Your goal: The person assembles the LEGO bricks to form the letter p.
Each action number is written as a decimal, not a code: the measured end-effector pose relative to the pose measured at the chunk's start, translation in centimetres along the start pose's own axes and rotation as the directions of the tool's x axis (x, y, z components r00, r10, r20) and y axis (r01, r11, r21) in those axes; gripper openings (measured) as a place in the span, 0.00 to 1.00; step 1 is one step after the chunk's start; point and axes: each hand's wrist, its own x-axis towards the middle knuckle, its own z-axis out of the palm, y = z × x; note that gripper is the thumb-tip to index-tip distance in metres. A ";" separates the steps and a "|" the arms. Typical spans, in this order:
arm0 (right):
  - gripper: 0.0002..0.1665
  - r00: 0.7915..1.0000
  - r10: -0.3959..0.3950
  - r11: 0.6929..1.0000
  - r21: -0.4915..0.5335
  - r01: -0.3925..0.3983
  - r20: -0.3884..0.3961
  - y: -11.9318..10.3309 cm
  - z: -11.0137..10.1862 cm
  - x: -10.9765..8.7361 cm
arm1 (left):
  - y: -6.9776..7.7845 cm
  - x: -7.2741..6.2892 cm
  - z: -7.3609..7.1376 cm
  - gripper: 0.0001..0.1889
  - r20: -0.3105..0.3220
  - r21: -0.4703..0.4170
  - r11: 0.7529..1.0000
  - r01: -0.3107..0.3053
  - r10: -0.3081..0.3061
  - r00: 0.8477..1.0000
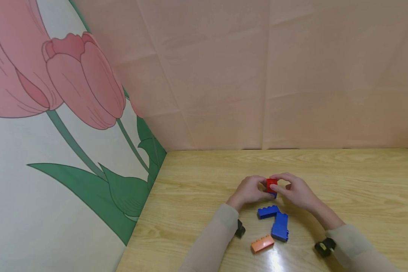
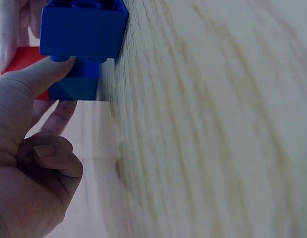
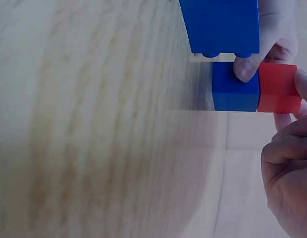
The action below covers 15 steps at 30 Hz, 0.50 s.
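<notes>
A red brick (image 1: 272,183) sits on top of a blue brick (image 3: 235,96), which stands on the wooden table; in the right wrist view they meet face to face. My left hand (image 1: 251,190) grips the blue brick, its thumb on the near side and fingers behind. From the right, my right hand (image 1: 298,192) pinches the red brick (image 3: 280,91) between thumb and fingers. In front of both hands lie a blue brick (image 1: 268,212) and another blue piece (image 1: 280,226) touching or close to its right end.
An orange brick (image 1: 262,244) lies nearer the front of the table (image 1: 197,196). A pinkish sheet (image 1: 224,75) rises along the back edge, and a tulip-patterned panel (image 1: 71,151) stands at the left. Dark wrist cameras (image 1: 324,247) hang under the sleeves.
</notes>
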 end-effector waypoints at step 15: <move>0.22 1.000 0.000 1.000 0.001 0.000 -0.001 1.1 -0.1 0.7 | -0.2 0.6 -0.1 0.13 -0.002 0.002 1.000 -0.007 0.007 1.000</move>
